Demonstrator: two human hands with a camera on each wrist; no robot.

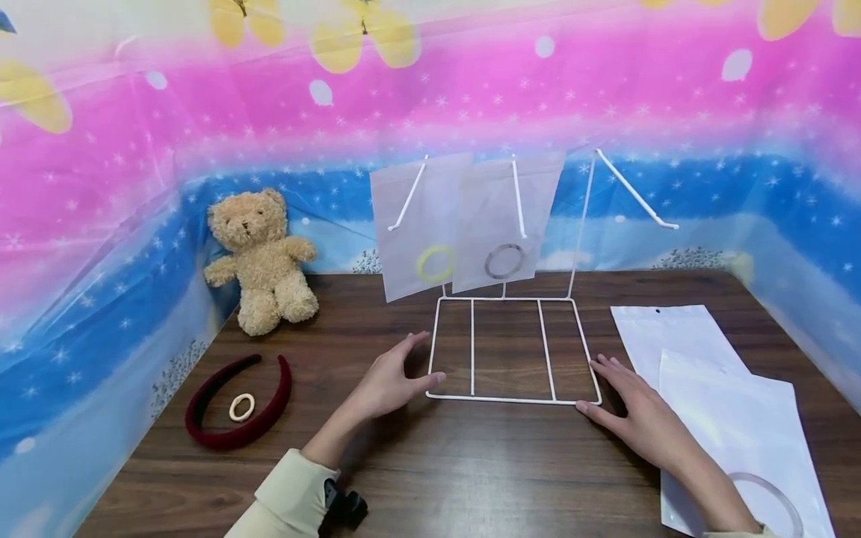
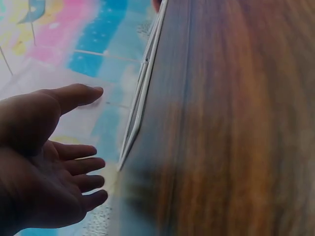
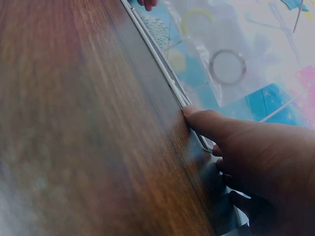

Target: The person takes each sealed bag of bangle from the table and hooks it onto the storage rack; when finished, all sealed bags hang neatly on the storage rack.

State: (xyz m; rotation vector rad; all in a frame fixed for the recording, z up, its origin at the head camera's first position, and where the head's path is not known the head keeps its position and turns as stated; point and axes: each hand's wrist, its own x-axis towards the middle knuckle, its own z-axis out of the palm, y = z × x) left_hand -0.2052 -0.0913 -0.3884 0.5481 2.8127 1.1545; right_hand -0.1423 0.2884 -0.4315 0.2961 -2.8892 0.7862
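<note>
On the wooden tabletop (image 1: 471,471), we see the white wire display rack (image 1: 511,399), standing between two forearms (image 1: 706,482), which reach forward from both sides. The left hand (image 1: 390,381) is spread beside the left front corner, and its wrist view shows it apart from the rack. The right hand (image 1: 639,418), with extended fingers (image 1: 622,376), touches the right front corner with its thumb. Two translucent pouches (image 1: 403,239) hang on the rack's hooks (image 1: 411,193): the left contains a yellow ring (image 1: 421,265), the other a dark ring (image 1: 488,263).
</note>
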